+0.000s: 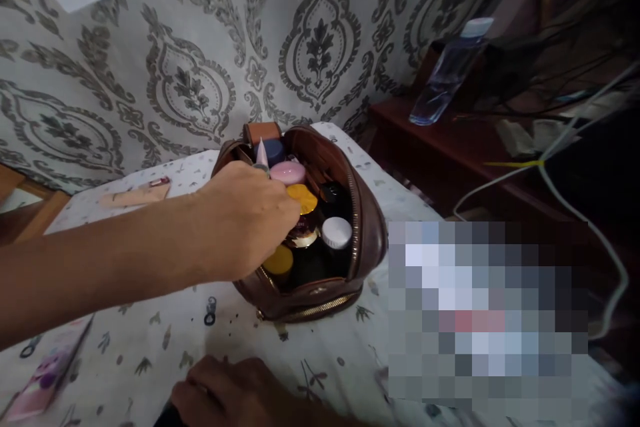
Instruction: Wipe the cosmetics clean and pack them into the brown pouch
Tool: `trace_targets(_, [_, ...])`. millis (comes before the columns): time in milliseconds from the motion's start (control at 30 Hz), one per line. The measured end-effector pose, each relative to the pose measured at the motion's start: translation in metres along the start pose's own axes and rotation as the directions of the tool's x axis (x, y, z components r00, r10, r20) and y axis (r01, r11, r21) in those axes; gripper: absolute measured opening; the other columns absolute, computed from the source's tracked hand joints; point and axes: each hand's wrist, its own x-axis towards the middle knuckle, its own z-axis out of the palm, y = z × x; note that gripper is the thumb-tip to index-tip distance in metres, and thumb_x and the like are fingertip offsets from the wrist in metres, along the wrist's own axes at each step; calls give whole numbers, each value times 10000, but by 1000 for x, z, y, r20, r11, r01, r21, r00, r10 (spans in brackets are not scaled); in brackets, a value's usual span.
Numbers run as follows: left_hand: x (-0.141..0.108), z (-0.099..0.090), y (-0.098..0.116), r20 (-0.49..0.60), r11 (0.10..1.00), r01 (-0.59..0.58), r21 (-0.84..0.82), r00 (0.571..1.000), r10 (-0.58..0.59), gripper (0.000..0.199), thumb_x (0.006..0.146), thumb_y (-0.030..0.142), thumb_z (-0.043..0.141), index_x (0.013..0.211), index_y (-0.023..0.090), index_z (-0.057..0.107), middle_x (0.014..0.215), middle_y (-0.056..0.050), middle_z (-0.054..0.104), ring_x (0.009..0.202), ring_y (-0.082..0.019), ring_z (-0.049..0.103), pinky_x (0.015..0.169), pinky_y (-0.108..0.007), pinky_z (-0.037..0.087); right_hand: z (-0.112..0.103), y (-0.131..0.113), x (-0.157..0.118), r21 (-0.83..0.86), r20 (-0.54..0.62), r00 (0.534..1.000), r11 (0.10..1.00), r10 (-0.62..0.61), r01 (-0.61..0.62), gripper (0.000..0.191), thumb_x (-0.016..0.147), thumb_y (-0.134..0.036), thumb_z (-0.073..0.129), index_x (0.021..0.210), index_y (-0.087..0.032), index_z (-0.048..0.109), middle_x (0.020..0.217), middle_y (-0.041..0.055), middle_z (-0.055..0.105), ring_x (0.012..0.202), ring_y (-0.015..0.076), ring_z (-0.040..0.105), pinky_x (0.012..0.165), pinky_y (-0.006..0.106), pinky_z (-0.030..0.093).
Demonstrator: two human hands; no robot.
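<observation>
My left hand (257, 217) reaches from the left into an open brown toiletry bag (370, 220). Its fingers are closed against a dark jar with a gold lid (302, 199); the fingertips are partly hidden. Around it in the bag are a pink-lidded container (287, 173), a white-capped container (337, 233), a yellow round lid (279, 260), a blue round item (270, 149) and a pale pointed tube tip (262, 153). Low in the view, my right hand (225, 390) is curled in shadow near the bed, with a dark object (167, 415) at its fingers that I cannot identify.
A patterned sheet (145, 327) lies under the bag. A pink and purple package (47, 373) and a peach-coloured flat item (136, 195) lie to the left. At right, a clear bottle (450, 73) stands on a dark red table (400, 120), near white cables (570, 213).
</observation>
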Motion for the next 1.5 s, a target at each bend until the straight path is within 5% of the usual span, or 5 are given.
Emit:
trace_targets(533, [0, -8, -4, 3, 999, -28, 19, 1000, 28, 414, 972, 387, 479, 635, 175, 592, 598, -5, 503, 603, -170, 524, 621, -296, 340, 19, 13, -1, 103, -126, 992, 995, 30, -17, 223, 959, -283, 512, 1166, -203, 538, 946, 45, 677, 720, 159, 631, 471, 217, 510])
trace_targets(867, [-40, -26, -6, -403, 883, -107, -457, 910, -98, 346, 955, 322, 509, 665, 165, 612, 554, 50, 453, 506, -81, 404, 542, -233, 301, -16, 5, 6, 635, -95, 909, 728, 405, -258, 465, 731, -335, 787, 1148, -204, 626, 962, 33, 647, 709, 137, 595, 632, 238, 518])
trace_targets(1000, [-93, 12, 9, -422, 867, -46, -497, 886, -195, 334, 984, 310, 474, 711, 172, 607, 620, 33, 541, 568, -102, 485, 564, -232, 365, -21, 5, 13, 763, -64, 843, 570, 535, -304, 382, 730, -226, 724, 1099, -211, 629, 887, 6, 659, 712, 139, 592, 641, 234, 509])
trace_targets(1233, [-145, 120, 52, -325, 844, 116, -524, 889, -324, 349, 990, 342, 427, 1225, 162, 613, 1192, -145, 643, 1102, -297, 565, 927, -464, 463, -7, 16, 17, 723, -224, 852, 667, 473, -180, 232, 699, -221, 621, 925, -169, 622, 820, 26, 682, 723, 173, 610, 674, 267, 529])
trace_targets(1500, [-149, 137, 41, 139, -97, 100, -990, 752, -644, 521, 927, 593, 441, 1026, 163, 719, 881, -49, 728, 895, -224, 672, 826, -291, 503, -18, 2, 15, 707, -98, 948, 692, 302, -147, 243, 737, -269, 782, 951, -188, 701, 867, 22, 675, 827, 188, 625, 746, 282, 520])
